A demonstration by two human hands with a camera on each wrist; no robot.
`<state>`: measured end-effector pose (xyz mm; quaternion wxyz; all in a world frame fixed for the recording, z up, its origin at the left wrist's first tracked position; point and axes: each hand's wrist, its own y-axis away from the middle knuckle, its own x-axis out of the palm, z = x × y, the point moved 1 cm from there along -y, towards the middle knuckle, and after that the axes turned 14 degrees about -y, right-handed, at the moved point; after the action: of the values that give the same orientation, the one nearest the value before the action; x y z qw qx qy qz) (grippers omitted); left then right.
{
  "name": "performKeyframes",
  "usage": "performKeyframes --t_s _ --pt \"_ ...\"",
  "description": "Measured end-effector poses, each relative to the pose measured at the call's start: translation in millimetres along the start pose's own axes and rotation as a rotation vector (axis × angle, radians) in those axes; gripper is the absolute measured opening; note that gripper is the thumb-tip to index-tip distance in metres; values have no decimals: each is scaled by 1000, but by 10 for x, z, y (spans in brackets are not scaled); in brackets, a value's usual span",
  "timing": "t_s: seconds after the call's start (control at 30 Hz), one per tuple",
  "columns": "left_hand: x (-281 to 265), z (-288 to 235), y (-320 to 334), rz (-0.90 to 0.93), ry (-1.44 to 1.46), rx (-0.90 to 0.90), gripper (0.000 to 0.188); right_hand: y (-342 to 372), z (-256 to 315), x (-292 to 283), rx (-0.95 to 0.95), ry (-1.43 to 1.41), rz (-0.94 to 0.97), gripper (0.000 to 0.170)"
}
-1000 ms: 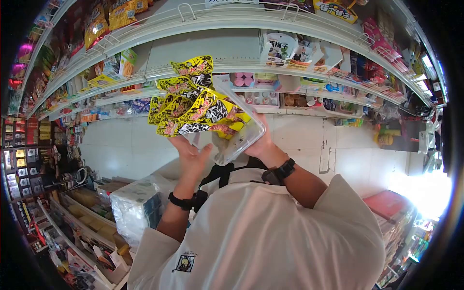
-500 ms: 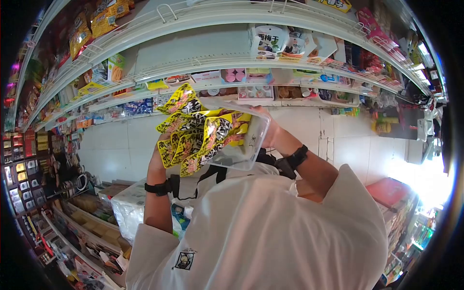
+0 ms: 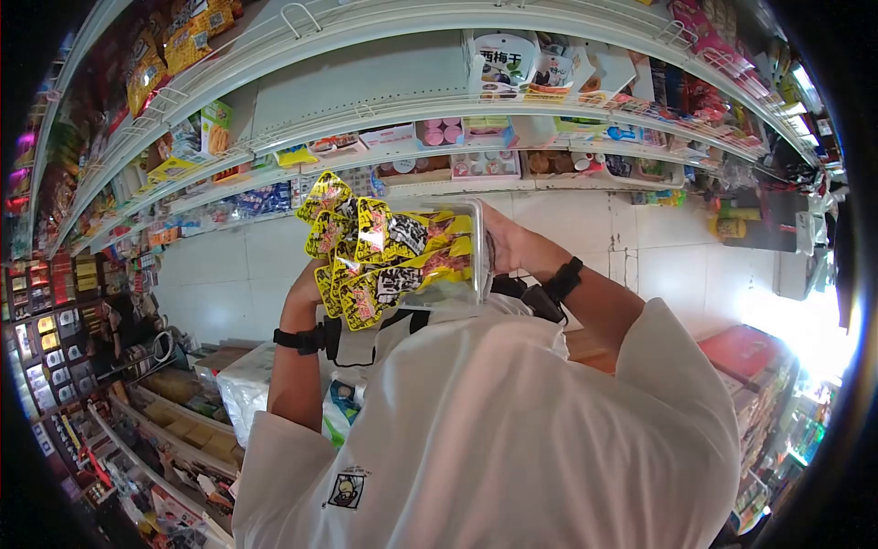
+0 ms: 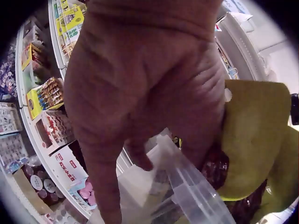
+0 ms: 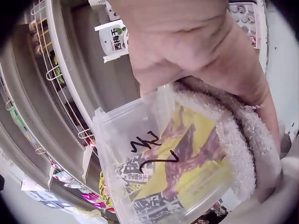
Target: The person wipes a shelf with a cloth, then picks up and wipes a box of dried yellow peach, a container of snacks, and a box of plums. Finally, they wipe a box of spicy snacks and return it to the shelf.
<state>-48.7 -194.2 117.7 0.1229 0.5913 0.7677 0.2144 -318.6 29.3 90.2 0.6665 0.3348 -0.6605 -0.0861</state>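
A clear plastic box (image 3: 478, 261) lies tilted on its side before the chest, full of yellow snack packets (image 3: 398, 240) with black and pink print. Their flared ends stick out at the left. My left hand (image 3: 304, 288) holds the box near its open end, partly hidden behind packets; the left wrist view has its fingers around the clear plastic edge. At the box's other end, my right hand (image 5: 196, 51) grips a fluffy pale cloth (image 5: 240, 149) against the plastic. Black handwriting (image 5: 152, 149) marks this end face.
Curved shelves (image 3: 366, 87) of packaged snacks stand ahead, with white packs (image 3: 503, 64) on one level. Below them lies a pale tiled floor (image 3: 567, 215). A plastic-wrapped carton (image 3: 247, 393) stands at the left, and a red-topped stack (image 3: 745, 352) at the right.
The box has turned more level, its packet ends pointing left. My left hand has moved left, round behind the packets, while the right hand has stayed at the box's right end.
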Motion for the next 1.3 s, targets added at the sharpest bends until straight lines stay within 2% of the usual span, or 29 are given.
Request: performKeyframes --t_s 0.03,0.1,0.13,0.17,0.2,0.23,0.27,0.3,0.33,0.37,0.4,0.43,0.47,0.5,0.53,0.6,0.63,0.7,0.83,0.9,1.0,1.1,1.17,1.23,1.27,1.3 --pt "-26 94 -7 -1 -2 -1 60 -9 29 -36 1 -1 2 65" --pt "4 181 -13 110 115 -60 59 52 45 37 22 103 -148 66" --pt "53 240 -24 85 154 -42 59 65 46 33 23 101 -144 66" --pt "58 366 -33 74 211 -129 58 77 52 22 -64 132 -156 65" --pt "105 447 -26 89 278 -92 59 89 54 -5 -152 160 -168 65" --pt "156 528 -12 104 345 -54 59 79 54 -83 -153 154 -163 65" --pt "177 612 15 90 192 -1 54 40 73 -210 -263 160 -190 64" --pt "173 609 20 87 187 -6 54 1 80 -315 -373 165 -216 64" --pt "192 704 383 82 209 5 54 -59 80 -405 -370 163 -210 64" --pt "304 481 -166 75 233 17 54 -109 102 -468 -588 178 -241 63" --pt "389 517 -51 67 258 29 54 -138 121 -491 -804 192 -272 62" --pt "478 500 -63 60 284 38 54 -65 85 -333 -798 188 -269 62" --pt "516 631 309 59 310 46 54 108 36 -19 -810 347 -363 61" --pt "590 483 -130 59 337 56 54 214 15 148 -819 509 -457 61" --pt "630 351 -411 60 364 67 54 138 42 41 -818 506 -459 61" --pt "613 270 -582 70 416 87 54 -24 120 -177 -827 712 -284 56" --pt "547 217 -661 82 438 97 54 20 147 -264 -835 703 -291 56" --pt "578 231 -556 105 486 115 54 260 143 -256 -741 684 20 54" --pt "476 139 -537 112 592 162 54 774 68 -216 -812 800 83 54" --pt "514 67 -588 113 641 183 54 900 99 -248 -702 870 33 54" --pt "588 -53 -786 132 711 202 54 691 270 -277 -789 709 22 57" --pt "766 -135 -882 154 779 225 55 453 613 -163 -832 696 -26 58" --pt "917 -165 -875 162 819 243 55 346 747 -79 -880 713 -195 58" --pt "1020 -204 -852 156 862 261 55 302 757 -101 -894 684 -134 62" --pt "993 -6 -948 154 857 259 55 272 763 -114 -904 664 -77 66" --pt "976 151 -1014 78 853 263 55 241 739 -121 -901 659 -74 66"
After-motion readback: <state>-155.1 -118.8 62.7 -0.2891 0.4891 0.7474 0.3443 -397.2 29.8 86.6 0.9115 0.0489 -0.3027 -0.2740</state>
